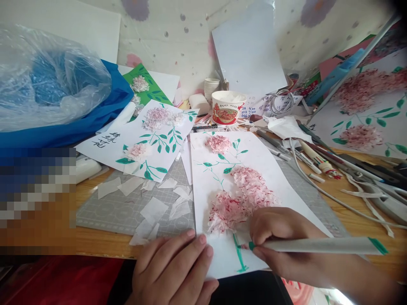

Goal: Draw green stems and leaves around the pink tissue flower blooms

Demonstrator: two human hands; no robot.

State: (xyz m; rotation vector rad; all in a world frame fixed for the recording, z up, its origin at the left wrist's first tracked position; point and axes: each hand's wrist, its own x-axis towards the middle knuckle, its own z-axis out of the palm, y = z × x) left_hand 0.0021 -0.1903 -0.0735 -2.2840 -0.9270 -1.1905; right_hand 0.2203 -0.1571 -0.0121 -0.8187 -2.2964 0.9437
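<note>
Craft corner, homelike: you're at a wooden desk (106,245) with a grey gridded cutting mat (111,214). Handwork signs: the flower picture (244,188) in front of you, another flowered sheet (135,148) to its left, loose paper scraps (154,210), pens (275,141) crowded rightward. Domestic signs: flower-patterned wall covering (178,38), printed food bowl (227,111), stacked paper cups (211,90). Which room, you can't tell.

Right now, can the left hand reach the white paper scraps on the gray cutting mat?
Probably yes: the left hand rests at the lower-left edge of the flower picture, and the nearest white paper scraps lie just past it on the gray cutting mat, nothing visible between.
</note>
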